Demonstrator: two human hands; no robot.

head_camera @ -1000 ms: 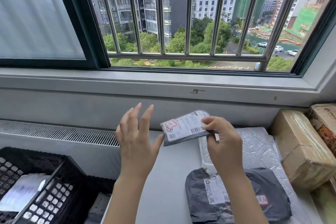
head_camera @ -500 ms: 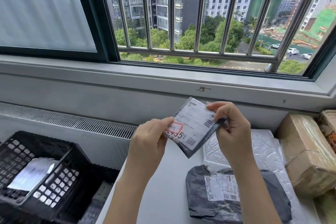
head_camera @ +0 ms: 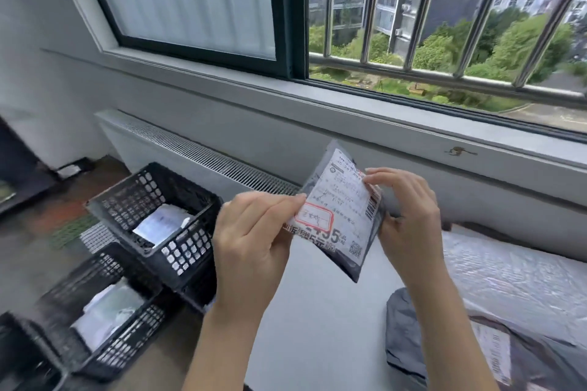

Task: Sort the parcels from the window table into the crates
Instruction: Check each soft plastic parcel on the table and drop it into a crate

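A small dark-grey parcel with a white shipping label facing the camera is held up in the air between both hands, above the near-left part of the white window table and tilted so that one corner points down. Its left edge, beside a red-bordered sticker on the label, is pinched by the left hand, whose thumb lies over the front of the label while the other fingers are curled in behind the parcel. Its upper right part is gripped by the right hand: the fingertips are bent over the top of the label and the thumb is tucked against the right edge near the barcode. Both hands are thus closed on the same parcel, and neither palm is spread flat. On the table, to the right, a large white plastic mailer is laid flat, and a larger dark-grey parcel with its own label is laid partly over its near edge, below the right forearm. To the left of the table, lower down, two black lattice crates are seen: the farther crate holds a white-labelled parcel, and the nearer crate holds a pale parcel, blurred. A white radiator grille runs behind them under the window sill.
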